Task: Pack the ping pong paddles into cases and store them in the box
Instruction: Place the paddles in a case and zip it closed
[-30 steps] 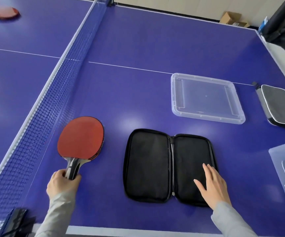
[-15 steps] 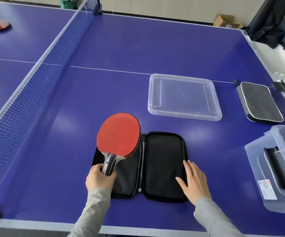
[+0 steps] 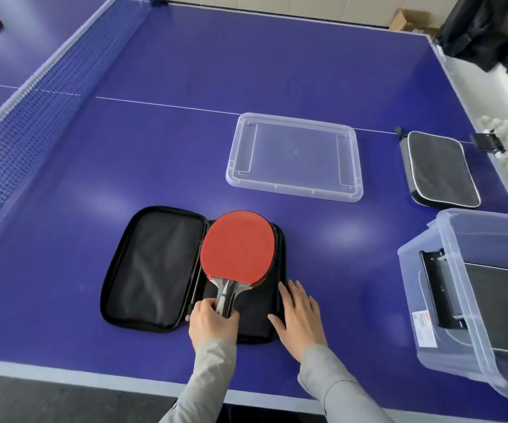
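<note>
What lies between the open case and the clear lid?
Only bare blue table separates the open case from the clear lid, in the head view.

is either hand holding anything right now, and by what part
The left hand holds the red paddle by its handle, blade over the open case's right half. The right hand holds nothing; it lies flat on that case's edge.
</note>
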